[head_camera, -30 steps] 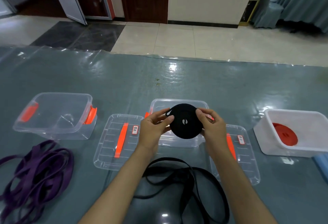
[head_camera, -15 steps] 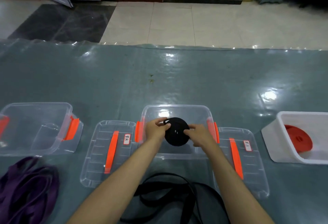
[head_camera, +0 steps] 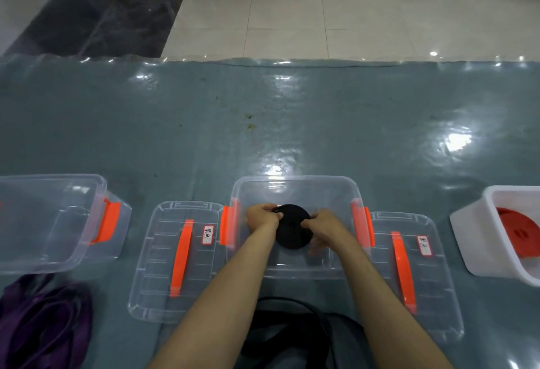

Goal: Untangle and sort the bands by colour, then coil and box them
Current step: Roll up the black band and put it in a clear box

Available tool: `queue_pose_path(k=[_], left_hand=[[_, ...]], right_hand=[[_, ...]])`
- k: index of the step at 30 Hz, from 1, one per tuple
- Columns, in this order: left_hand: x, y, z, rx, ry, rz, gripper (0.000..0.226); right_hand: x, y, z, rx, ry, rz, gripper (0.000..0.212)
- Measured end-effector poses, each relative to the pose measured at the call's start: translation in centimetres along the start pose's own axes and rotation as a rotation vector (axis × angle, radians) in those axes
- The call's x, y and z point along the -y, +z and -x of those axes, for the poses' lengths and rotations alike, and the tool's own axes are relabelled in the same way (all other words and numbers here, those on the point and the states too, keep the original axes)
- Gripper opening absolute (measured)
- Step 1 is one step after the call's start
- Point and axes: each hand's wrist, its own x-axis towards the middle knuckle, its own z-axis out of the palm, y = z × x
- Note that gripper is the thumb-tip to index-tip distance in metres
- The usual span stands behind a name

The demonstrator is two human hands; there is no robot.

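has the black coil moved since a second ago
Yes. The black coil, gripped by the left hand and right hand, has gone down into the middle clear box; before, it was held up above its rim.

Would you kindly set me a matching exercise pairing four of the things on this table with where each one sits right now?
Things:
1. black coil
2. red coil
3. purple bands
4. loose black band

Places:
A. heaped on the table at the near left
B. in the white tub at the right
C. on the table between the forearms
D. in the middle clear box, held by both hands

Pairs: 1-D, 2-B, 3-A, 4-C
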Motion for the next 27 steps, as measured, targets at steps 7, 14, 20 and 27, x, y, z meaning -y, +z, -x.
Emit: queue_pose_path(k=[7, 14, 20, 27], left_hand=[[0.1, -0.4, 0.6, -0.049, 0.142, -0.232, 0.031], [-1.3, -2.4, 3.1, 0.016, 0.433, -0.755, 0.019], [-2.3, -6.5, 8.5, 0.072, 0.721, -0.746, 0.026], [2.5, -12.6, 17.3, -0.02, 1.13, -0.872, 0.023]], right_hand=[[0.4, 0.1, 1.3, -0.043, -0.073, 0.149, 0.024], [0.2, -0.7, 8.7, -0.344, -0.497, 0.159, 0.028], [-5.9, -0.9, 15.8, -0.282, -0.706, -0.048, 0.017], [-17.5, 2.1, 18.9, -0.268, -0.436, 0.251, 0.024]])
